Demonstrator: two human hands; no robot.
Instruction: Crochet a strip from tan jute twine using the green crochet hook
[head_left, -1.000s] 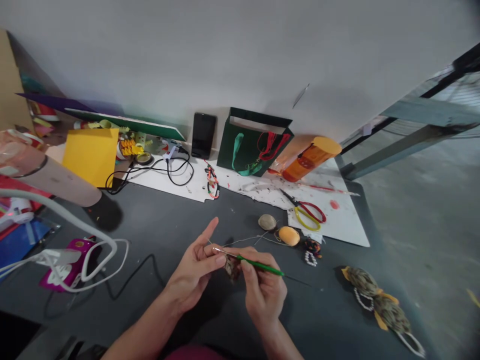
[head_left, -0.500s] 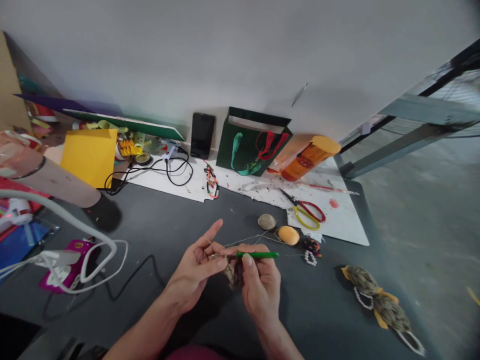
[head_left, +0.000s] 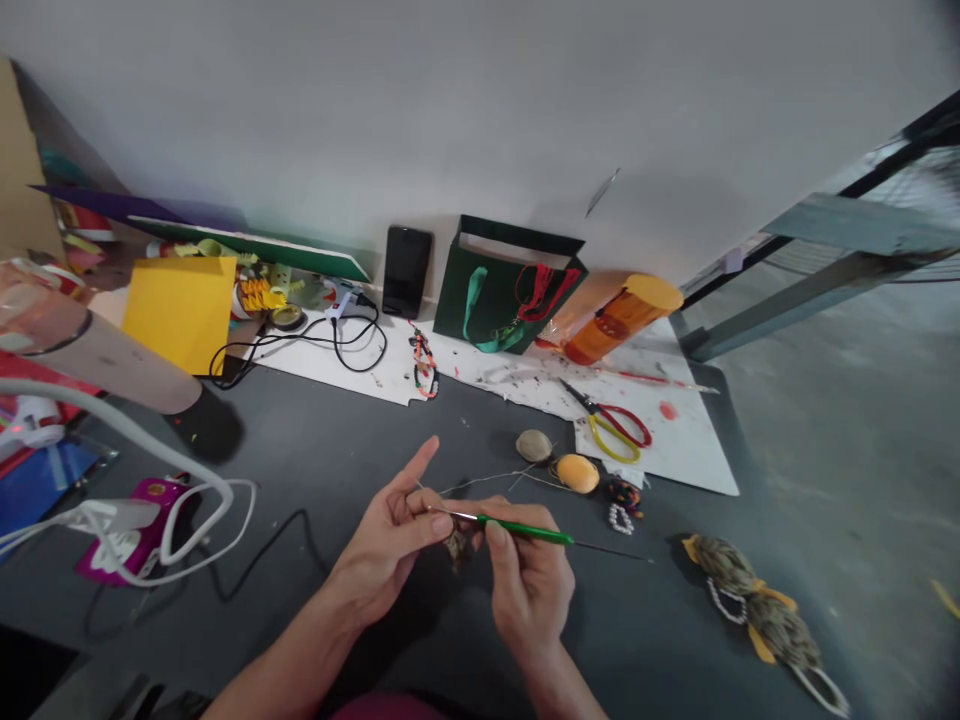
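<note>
My right hand [head_left: 531, 580] is closed around a crochet hook [head_left: 529, 531] with a green handle and thin metal ends. The hook's left end reaches the fingertips of my left hand [head_left: 397, 535]. That hand pinches a small brownish crocheted piece [head_left: 454, 548], partly hidden by the fingers, while its index finger points up with thread over it. From there the thin thread [head_left: 487, 480] runs right toward an orange-yellow ball of yarn [head_left: 577, 472] and a grey-beige ball [head_left: 534, 445] on the dark table.
Scissors [head_left: 611, 422] with red and yellow handles lie on a white board. Beyond stand a dark green gift bag [head_left: 487, 290], an orange cylinder [head_left: 622, 320] and a phone [head_left: 406, 272]. Crocheted pieces [head_left: 750, 595] lie at right; a magenta box [head_left: 135, 530] and cables at left.
My right hand has moved slightly right and down with the crochet hook, which now tilts and shows more of its metal shaft. The left hand stays nearly in place.
</note>
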